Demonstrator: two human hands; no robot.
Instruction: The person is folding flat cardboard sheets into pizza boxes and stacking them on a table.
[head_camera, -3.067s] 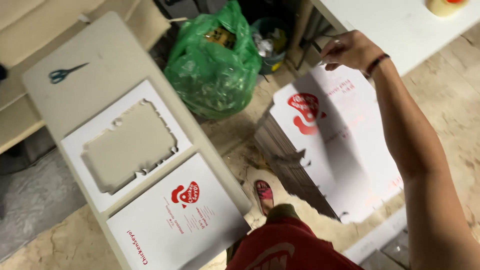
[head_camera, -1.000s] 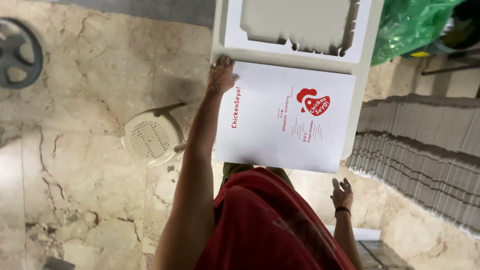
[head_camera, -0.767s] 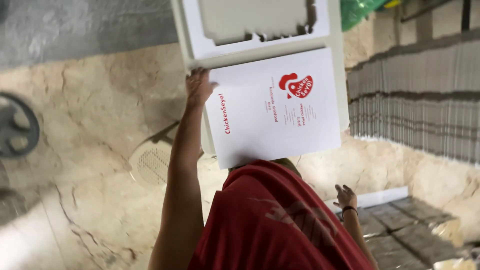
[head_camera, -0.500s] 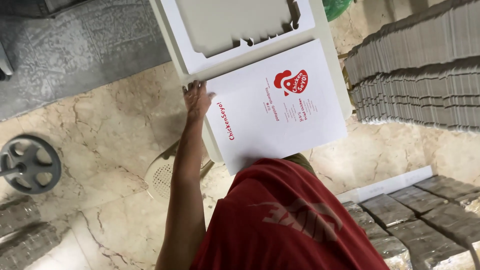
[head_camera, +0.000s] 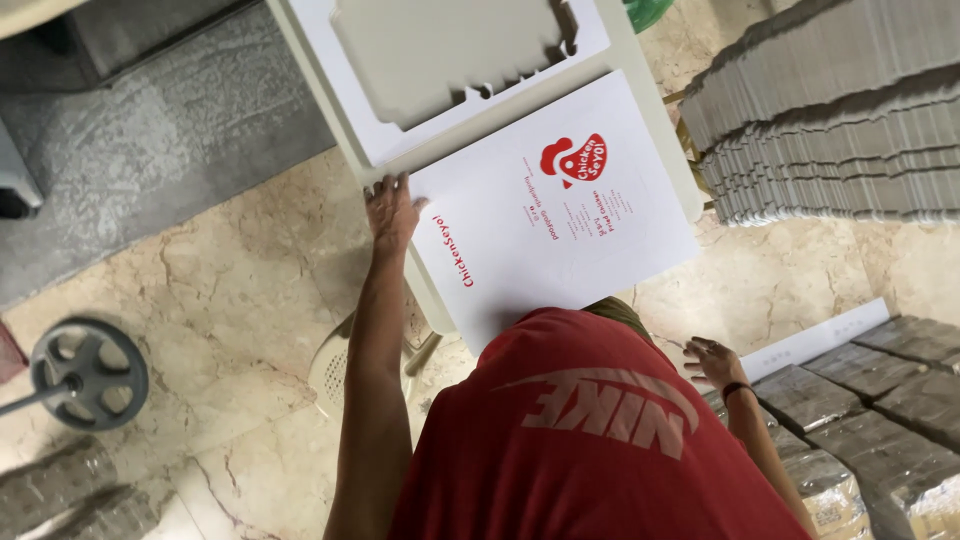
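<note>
1. Pressing our left hand (head_camera: 392, 208) flat, fingers spread, we touch the left edge of the white printed sheet (head_camera: 555, 215), gripping nothing.
2. That sheet lies on the pale surface (head_camera: 655, 120), just beside the die-cut white board (head_camera: 455, 60).
3. Our right hand (head_camera: 712, 360) hangs open and empty near the bundled grey stacks (head_camera: 880, 400).
</note>
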